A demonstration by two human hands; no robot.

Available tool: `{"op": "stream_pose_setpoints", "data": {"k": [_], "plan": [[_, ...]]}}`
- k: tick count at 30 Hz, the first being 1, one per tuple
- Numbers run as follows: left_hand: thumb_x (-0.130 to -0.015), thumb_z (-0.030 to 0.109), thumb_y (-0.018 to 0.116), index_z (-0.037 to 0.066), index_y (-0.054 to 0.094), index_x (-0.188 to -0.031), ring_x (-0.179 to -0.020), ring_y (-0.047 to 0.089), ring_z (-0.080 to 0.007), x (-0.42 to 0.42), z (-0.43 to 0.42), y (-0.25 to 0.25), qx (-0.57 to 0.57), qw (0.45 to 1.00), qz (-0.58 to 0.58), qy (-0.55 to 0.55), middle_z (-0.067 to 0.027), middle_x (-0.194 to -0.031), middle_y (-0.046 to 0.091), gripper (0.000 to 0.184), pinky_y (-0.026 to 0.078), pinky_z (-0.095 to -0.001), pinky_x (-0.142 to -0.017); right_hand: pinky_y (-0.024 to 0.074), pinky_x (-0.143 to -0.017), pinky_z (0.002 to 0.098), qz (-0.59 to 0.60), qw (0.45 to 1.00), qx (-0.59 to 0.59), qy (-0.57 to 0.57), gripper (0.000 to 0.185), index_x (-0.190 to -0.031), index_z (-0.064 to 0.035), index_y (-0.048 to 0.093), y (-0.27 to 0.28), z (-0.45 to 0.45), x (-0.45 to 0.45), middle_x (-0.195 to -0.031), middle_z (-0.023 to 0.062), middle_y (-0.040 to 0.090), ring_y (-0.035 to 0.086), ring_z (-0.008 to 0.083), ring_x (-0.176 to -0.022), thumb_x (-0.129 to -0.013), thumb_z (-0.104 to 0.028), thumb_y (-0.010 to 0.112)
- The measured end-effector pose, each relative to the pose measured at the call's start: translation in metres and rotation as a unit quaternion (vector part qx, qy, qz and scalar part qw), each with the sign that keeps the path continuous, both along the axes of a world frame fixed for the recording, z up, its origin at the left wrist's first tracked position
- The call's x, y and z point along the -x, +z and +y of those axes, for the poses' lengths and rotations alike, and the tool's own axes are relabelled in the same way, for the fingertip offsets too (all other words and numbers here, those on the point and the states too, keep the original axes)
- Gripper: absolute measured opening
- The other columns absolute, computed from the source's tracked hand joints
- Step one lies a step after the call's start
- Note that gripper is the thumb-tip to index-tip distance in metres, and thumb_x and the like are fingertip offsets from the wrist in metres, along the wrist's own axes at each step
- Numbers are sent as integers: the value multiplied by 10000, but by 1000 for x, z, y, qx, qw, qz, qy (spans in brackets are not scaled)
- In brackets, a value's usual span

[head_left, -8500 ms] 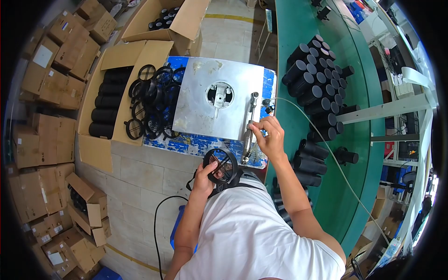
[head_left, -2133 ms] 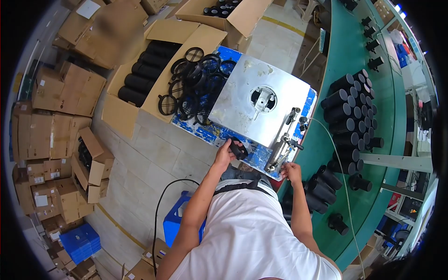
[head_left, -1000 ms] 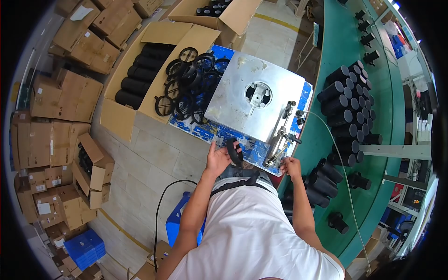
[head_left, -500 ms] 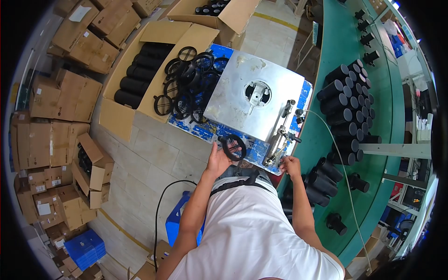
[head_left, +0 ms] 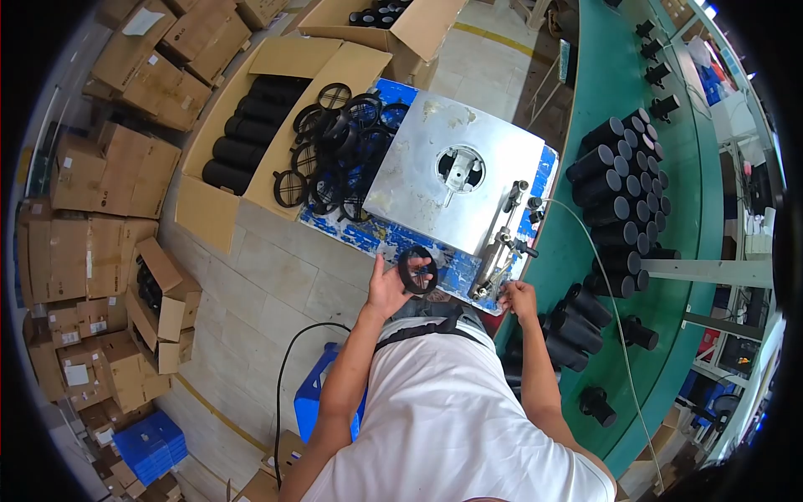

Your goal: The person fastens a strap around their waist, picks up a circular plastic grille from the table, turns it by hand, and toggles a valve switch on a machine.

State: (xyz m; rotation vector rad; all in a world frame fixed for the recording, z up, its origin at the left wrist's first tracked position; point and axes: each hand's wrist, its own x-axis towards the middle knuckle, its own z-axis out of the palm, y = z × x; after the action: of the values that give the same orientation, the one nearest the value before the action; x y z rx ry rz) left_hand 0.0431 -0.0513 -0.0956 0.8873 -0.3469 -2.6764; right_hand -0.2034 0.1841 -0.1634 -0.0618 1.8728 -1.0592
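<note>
My left hand holds a black plastic ring with crossbars in front of the worktable's near edge. Its fingers show through the ring, and the thumb points up, apart from it. My right hand is closed at the table's near right corner, beside the lower end of a metal lever mechanism; what its fingers grip, if anything, is hidden. Beyond both hands lies a square metal plate with a round opening and a metal fitting inside. More black rings are heaped at the plate's left.
An open carton of black cylinders stands left of the worktable. On the right, a green bench carries many black cylinders. A thin hose crosses it. Stacked cartons line the left; a blue stool is beside me.
My left hand has turned the black ring slightly, and the tab at its upper left no longer shows. The right hand stays at the table corner.
</note>
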Motion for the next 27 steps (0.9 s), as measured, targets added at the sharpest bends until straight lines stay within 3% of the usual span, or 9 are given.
{"op": "stream_pose_setpoints", "data": {"k": [3,6,12,15,18,19,22,25,27], "plan": [[-880,763,237,7,453,-1361,-1002,577,-296,-5,-3,-20,15,997,71,-8,-183,-1331,521,922,410,-388,-966,346,-354,232,-2,1000,3,1,247,-828,-26,656,0,-1,0,-604,70,652,576,108,-434,-905,-228,537],[-889,748,242,-6,477,-1341,-1055,575,-305,-8,-3,-31,-42,984,172,14,-194,-1322,527,910,401,-398,-984,344,-352,234,-6,1000,6,-3,244,-828,-26,656,-1,1,0,-603,71,651,576,110,-431,-900,-228,539],[-928,681,288,-12,459,-1354,-1057,586,-308,-1,2,-6,0,999,36,36,-239,-1311,520,831,431,-421,-976,342,-359,224,-4,1000,2,1,256,-844,-35,657,-2,0,-1,-602,66,647,565,104,-427,-912,-246,528],[-941,644,322,-6,445,-1365,-1053,598,-325,-9,-3,-30,44,996,78,-9,-241,-1325,509,786,428,-423,-981,352,-354,233,-4,1000,6,-4,238,-834,-27,656,0,0,0,-610,73,653,579,109,-436,-896,-224,536],[-947,608,363,-5,410,-1391,-1082,589,-333,-10,-4,-34,-58,979,195,22,-228,-1329,511,758,422,-430,-984,356,-355,234,-3,1000,5,-6,239,-833,-25,655,0,0,-1,-610,74,654,579,108,-437,-897,-221,534],[-954,570,384,28,373,-1422,-1136,558,-335,-8,0,-19,10,996,92,18,-226,-1347,498,716,410,-436,-985,357,-354,234,-2,1000,6,-7,240,-833,-24,655,0,0,-1,-609,75,654,577,108,-435,-897,-221,533],[-959,528,400,46,373,-1421,-1190,519,-338,-6,0,-22,74,997,30,-5,-236,-1372,471,668,377,-448,-1022,360,-354,235,1,1000,6,-5,242,-831,-22,654,-1,0,-1,-605,75,653,573,107,-432,-899,-221,534],[-960,492,413,34,402,-1387,-1230,483,-342,-7,3,-20,70,998,-2,-5,-216,-1400,451,626,333,-465,-1067,348,-357,228,6,1000,3,0,256,-835,-28,650,-2,-1,-2,-597,67,646,567,107,-429,-912,-237,526],[-957,476,423,16,421,-1365,-1226,486,-343,-10,2,-22,6,1000,5,12,-195,-1405,455,615,317,-466,-1085,343,-359,225,9,1000,1,1,263,-837,-31,649,-2,0,-2,-594,64,642,564,106,-429,-918,-247,522]]}}
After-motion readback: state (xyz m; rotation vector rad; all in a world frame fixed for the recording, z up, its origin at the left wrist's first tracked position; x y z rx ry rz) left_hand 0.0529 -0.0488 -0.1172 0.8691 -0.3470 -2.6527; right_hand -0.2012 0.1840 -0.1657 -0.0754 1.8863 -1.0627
